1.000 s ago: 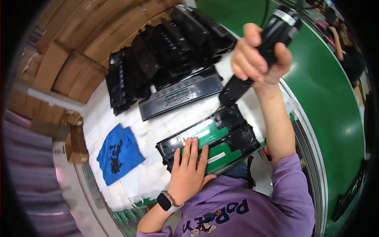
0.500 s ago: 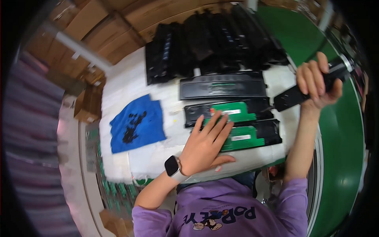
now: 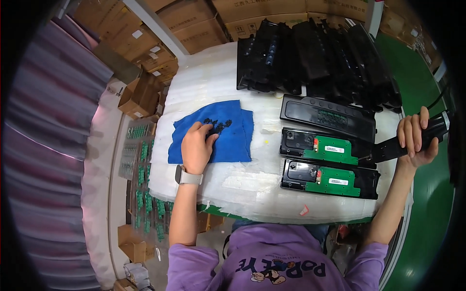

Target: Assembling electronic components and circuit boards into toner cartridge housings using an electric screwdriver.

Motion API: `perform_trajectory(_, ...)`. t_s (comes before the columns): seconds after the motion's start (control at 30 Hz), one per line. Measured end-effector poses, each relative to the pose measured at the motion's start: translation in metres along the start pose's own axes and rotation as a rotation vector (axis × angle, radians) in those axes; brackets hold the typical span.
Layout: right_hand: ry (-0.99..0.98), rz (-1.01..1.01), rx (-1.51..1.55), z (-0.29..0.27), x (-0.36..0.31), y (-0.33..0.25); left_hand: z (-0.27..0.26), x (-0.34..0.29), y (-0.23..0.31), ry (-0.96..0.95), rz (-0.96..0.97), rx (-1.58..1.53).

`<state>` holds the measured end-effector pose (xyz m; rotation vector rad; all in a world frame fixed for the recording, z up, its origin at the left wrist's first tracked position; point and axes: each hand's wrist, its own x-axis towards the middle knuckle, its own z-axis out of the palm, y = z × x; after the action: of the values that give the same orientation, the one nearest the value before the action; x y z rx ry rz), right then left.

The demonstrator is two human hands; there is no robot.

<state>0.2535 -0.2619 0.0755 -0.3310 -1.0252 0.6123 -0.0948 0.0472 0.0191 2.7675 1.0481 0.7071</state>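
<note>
My left hand point(image 3: 196, 148) is over the blue cloth point(image 3: 228, 149), its fingers curled to a pinch at the edge of a pile of small black screws point(image 3: 223, 127). What lies between the fingertips, if anything, is too small to see. A black electric screwdriver point(image 3: 388, 149) is gripped in my right hand point(image 3: 416, 137), its tip at the right end of a black plastic housing point(image 3: 296, 140) with a green circuit board point(image 3: 335, 150). Nearer me lies a second such housing point(image 3: 298, 177) with its own green board point(image 3: 335, 182).
Beyond these is a long black casing point(image 3: 310, 110). Several black casings point(image 3: 310, 58) stand packed at the back. White padding point(image 3: 247, 191) covers the table. Trays of green boards point(image 3: 143, 184) sit below its left side, and cardboard boxes point(image 3: 189, 24) are stacked behind.
My left hand has gone from the boards leftward to the screws on the cloth. The right hand keeps the screwdriver by the middle housing. The whole view has shifted.
</note>
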Motion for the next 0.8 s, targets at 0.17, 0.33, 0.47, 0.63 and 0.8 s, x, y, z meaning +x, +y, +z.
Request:
perform_trajectory(0.17,-0.002,0.011,0.04,-0.001,-0.002,0.0,0.004,0.0,0.0,0.003,-0.02,-0.144)
perform_trajectory(0.33,0.059,0.015,0.066,-0.004,-0.004,-0.004,0.003,-0.002,0.002,0.146,0.009,0.016)
perform_trajectory(0.47,0.124,0.003,0.056,-0.017,-0.01,-0.011,0.004,0.003,-0.003,0.246,0.045,0.025)
perform_trajectory(0.63,0.111,0.027,0.062,-0.011,-0.003,0.011,-0.002,0.008,0.012,0.162,-0.234,-0.687)
perform_trajectory(0.8,0.129,0.083,-0.006,0.022,0.007,0.001,0.009,0.037,0.056,-0.367,-0.57,-2.165)
